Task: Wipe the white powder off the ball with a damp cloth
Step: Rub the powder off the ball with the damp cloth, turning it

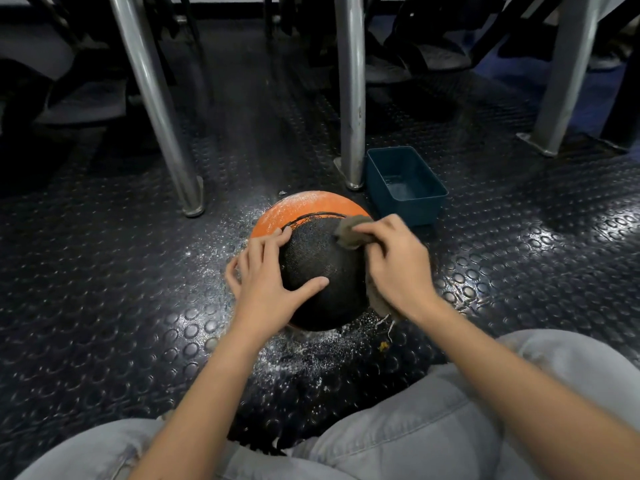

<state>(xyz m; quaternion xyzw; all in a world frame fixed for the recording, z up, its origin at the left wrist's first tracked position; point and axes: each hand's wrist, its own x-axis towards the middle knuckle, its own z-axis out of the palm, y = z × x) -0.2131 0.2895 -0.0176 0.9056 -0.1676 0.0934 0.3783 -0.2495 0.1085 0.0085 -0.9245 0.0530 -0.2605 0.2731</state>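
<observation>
Two hands: both rest on one ball, seen from above by a person seated on the floor with pale-trousered knees at the bottom edge.
Floor (104, 306): dark studded rubber mat, glossy, carrying everything here.
Metal legs (156, 109): shiny tubes rise from the floor at upper left, centre and upper right.
Left hand (266, 275): laid flat against the ball's left side, fingers (273, 237) spread wide, thumb reaching across the dark panel — bracing, not closed around anything.
Ball (322, 271): sits on the floor in the middle of the view; near part black and pebbled, far part orange.
Powder (294, 206): white dusting shows on the orange far part, and more is scattered on the floor around the ball.
Cloth (349, 232): brownish rag pressed to the ball's upper right, its frayed end hanging below the wrist.
Right hand (394, 261): fingers curled and closed on the cloth, holding it against the ball.
Tub (405, 185): blue-green rectangular container just beyond the ball on the right — a little liquid glints in its bottom.
</observation>
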